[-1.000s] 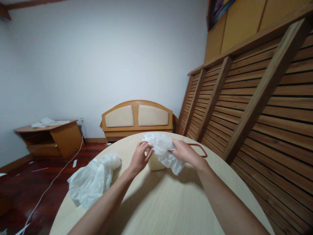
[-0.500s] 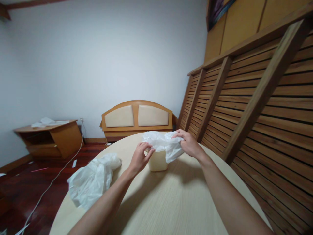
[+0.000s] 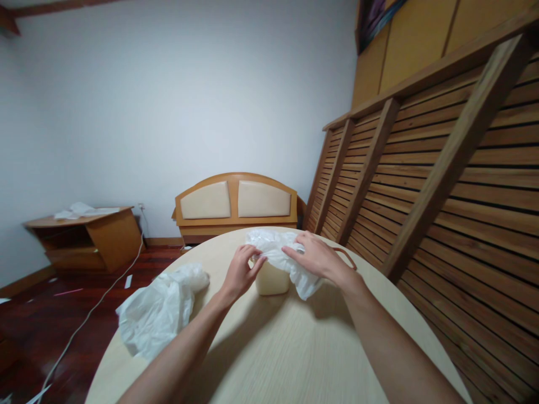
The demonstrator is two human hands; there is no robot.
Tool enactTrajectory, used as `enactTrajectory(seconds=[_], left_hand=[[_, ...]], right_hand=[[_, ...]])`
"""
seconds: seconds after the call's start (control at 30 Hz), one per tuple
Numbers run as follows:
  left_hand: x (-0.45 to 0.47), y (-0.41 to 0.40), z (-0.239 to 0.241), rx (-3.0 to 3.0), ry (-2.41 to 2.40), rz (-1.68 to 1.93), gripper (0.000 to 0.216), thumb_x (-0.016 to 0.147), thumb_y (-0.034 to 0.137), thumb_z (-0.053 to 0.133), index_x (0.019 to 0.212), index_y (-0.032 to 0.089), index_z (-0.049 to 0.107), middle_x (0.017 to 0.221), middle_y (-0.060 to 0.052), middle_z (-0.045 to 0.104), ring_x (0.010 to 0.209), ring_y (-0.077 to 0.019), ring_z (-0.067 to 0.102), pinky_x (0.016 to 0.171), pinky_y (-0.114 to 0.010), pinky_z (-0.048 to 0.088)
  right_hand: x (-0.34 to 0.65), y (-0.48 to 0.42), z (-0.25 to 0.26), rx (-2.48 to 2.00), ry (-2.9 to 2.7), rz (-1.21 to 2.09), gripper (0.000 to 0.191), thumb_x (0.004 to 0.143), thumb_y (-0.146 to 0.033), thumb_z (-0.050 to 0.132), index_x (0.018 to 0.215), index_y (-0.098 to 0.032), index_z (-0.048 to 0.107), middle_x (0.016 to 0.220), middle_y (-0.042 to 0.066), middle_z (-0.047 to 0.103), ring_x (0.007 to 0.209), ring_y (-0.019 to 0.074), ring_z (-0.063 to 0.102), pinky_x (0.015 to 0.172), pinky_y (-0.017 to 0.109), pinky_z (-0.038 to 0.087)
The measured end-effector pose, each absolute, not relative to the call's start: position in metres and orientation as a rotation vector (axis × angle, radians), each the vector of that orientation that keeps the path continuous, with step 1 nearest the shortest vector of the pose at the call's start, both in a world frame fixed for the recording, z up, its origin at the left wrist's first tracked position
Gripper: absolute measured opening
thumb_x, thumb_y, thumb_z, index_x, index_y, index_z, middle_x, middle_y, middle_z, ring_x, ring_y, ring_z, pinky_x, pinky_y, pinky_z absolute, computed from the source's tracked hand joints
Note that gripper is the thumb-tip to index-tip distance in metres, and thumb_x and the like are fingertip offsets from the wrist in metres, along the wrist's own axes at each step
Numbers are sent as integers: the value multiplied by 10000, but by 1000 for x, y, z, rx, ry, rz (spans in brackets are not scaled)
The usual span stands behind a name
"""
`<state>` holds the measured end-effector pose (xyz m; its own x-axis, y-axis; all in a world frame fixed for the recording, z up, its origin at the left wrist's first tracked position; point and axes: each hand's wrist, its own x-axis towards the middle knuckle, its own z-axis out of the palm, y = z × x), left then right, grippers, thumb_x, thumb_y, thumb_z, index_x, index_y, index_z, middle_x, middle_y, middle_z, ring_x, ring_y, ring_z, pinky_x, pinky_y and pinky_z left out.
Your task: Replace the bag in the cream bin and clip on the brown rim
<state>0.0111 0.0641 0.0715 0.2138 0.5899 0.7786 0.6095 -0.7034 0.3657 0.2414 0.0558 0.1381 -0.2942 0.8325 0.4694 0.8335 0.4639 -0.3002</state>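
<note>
A small cream container stands on the round light-wood table with a crumpled white plastic bag draped over its top. My left hand pinches the bag's left edge beside the container. My right hand rests on top of the bag, fingers stretched leftward over the plastic and pressing it down. Part of the bag hangs down on the container's right side.
A second crumpled white plastic bag lies on the table's left part. A thin reddish-brown loop shows behind my right hand. Slatted wooden panels lean at the right. A headboard and a low cabinet stand by the far wall.
My right hand lifted the bag's right side up above the container, then came back down onto the plastic. My left hand has stayed at the bag's left edge.
</note>
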Motion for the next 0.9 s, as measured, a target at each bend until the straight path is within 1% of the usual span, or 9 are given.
enactTrajectory(seconds=[0.1,0.17,0.23,0.33,0.43,0.53,0.63,0.77,0.9], left_hand=[[11,64,72,-2432,-1198,-1546,136,929,318,595,850,209,618,869,-45,671,893,-221,581,844,-367,468],[11,64,71,-2432,-1195,-1549,132,927,317,597,854,209,620,865,-44,671,884,-219,580,836,-363,467],[12,65,71,-2431,-1190,-1556,129,926,316,597,858,209,622,871,-45,673,886,-219,579,835,-362,466],[12,64,71,-2431,-1199,-1566,115,924,304,602,864,207,621,883,-48,677,895,-223,579,840,-367,464],[12,63,73,-2435,-1217,-1569,103,922,295,602,870,209,622,897,-52,680,907,-228,582,845,-373,467],[12,61,74,-2445,-1217,-1566,99,923,289,597,863,214,621,891,-49,675,910,-228,585,850,-373,470],[12,61,73,-2439,-1203,-1579,80,918,270,605,862,214,617,896,-48,670,920,-229,584,861,-380,472],[10,62,71,-2394,-1183,-1632,57,912,271,624,936,219,624,993,-67,655,1008,-240,583,930,-422,473],[9,64,67,-2322,-1221,-1717,303,885,305,665,1163,235,567,1290,-119,546,1240,-276,507,1031,-486,442]], right_hand=[[233,50,132,-1385,-2165,-17,542,841,-672,582,1061,-178,632,1168,141,632,1086,295,614,914,385,459],[227,46,128,-1386,-2178,-34,686,744,-674,691,1212,-187,572,1227,144,602,1135,319,590,926,403,463],[223,42,125,-1375,-2198,-70,800,709,-590,765,1354,-208,486,1310,146,560,1189,334,563,942,419,463],[220,43,122,-1325,-2244,-136,729,800,-393,741,1439,-236,428,1339,131,559,1205,313,562,949,412,466],[221,46,124,-1269,-2286,-183,486,856,-202,660,1331,-220,560,1259,116,625,1162,277,589,951,378,461],[223,47,129,-1226,-2334,-198,285,849,-95,597,1089,-212,696,1133,101,684,1096,264,613,912,351,460],[226,47,133,-1163,-2375,-138,300,807,-33,553,965,-214,732,1051,75,718,1027,245,637,878,319,455],[231,53,135,-1109,-2300,32,393,730,1,498,936,-218,750,1012,50,746,959,218,665,858,285,458],[234,64,133,-1017,-2062,230,392,705,-32,496,954,-211,740,1020,41,759,970,220,681,864,286,484]])
